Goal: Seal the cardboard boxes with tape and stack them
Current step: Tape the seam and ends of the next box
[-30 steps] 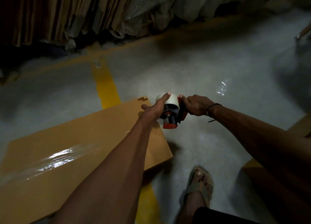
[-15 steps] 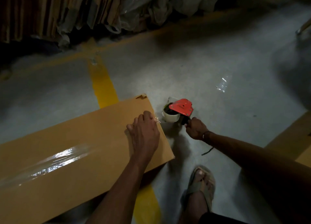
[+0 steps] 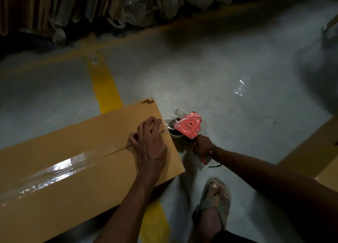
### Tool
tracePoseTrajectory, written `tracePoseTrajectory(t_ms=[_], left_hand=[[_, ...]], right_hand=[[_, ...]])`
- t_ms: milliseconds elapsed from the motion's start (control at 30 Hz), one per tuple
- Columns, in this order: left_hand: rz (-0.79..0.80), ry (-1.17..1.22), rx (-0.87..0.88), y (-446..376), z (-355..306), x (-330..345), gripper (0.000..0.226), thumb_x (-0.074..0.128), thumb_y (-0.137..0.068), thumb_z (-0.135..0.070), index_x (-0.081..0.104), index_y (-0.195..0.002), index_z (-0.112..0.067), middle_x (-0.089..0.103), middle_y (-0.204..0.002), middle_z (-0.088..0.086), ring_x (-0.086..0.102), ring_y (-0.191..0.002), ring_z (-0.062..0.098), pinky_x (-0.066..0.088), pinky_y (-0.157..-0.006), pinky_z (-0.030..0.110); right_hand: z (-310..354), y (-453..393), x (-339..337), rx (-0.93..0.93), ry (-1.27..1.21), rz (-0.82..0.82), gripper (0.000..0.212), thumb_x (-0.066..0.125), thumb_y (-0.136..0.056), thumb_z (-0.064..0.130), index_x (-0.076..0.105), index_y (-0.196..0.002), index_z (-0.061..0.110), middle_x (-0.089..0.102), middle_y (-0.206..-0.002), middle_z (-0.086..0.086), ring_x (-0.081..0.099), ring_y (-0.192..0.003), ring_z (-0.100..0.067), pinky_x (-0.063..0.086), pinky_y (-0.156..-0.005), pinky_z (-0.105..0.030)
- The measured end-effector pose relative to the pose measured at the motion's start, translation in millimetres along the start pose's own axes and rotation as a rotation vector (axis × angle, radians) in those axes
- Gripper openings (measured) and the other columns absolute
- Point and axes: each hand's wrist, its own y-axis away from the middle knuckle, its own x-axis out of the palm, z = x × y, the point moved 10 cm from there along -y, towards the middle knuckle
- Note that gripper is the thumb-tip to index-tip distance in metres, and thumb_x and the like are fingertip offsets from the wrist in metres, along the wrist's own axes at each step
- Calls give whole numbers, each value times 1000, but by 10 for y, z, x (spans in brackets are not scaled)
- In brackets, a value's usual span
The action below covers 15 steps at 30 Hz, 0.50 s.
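A long brown cardboard box (image 3: 76,178) lies on the floor at the left, with clear tape (image 3: 54,171) shining along part of its centre seam. My left hand (image 3: 149,142) presses flat on the box's right end, fingers on the loose end of clear tape at the seam. My right hand (image 3: 202,147) grips the handle of a red tape dispenser (image 3: 188,125), held just off the box's right edge. A short strip of tape runs from the dispenser to the box edge.
A yellow floor line (image 3: 104,85) passes under the box. Another cardboard box (image 3: 314,151) sits at the right edge. Flat cardboard sheets and plastic wrap (image 3: 109,9) lean along the back. My sandalled foot (image 3: 214,199) stands near the box. A scrap of tape (image 3: 239,87) lies on the floor.
Both hands came down from mid-air. The left hand went from the tape roll to pressing the tape end on the box; the right lowered the dispenser beside the box's right edge.
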Motion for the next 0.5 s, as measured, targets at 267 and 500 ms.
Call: tracePoseTrajectory(t_ms=[267, 500], left_hand=[[43, -30, 3, -5, -7, 2, 53, 58, -82, -14, 62, -132, -31, 55, -145, -7, 48, -128, 18, 30, -98, 46], [52, -33, -3, 7, -30, -24, 51, 62, -85, -14, 62, -133, -29, 55, -145, -6, 48, -127, 19, 32, -97, 47]], right_hand=[[-9, 295, -612, 117, -367, -431, 29, 55, -99, 17, 52, -121, -1, 53, -126, -24, 56, -113, -39, 41, -85, -35], [818, 422, -772, -151, -1125, -349, 50, 43, -106, 49, 63, -102, 3, 61, -75, -5, 58, -62, -13, 51, -58, -26]])
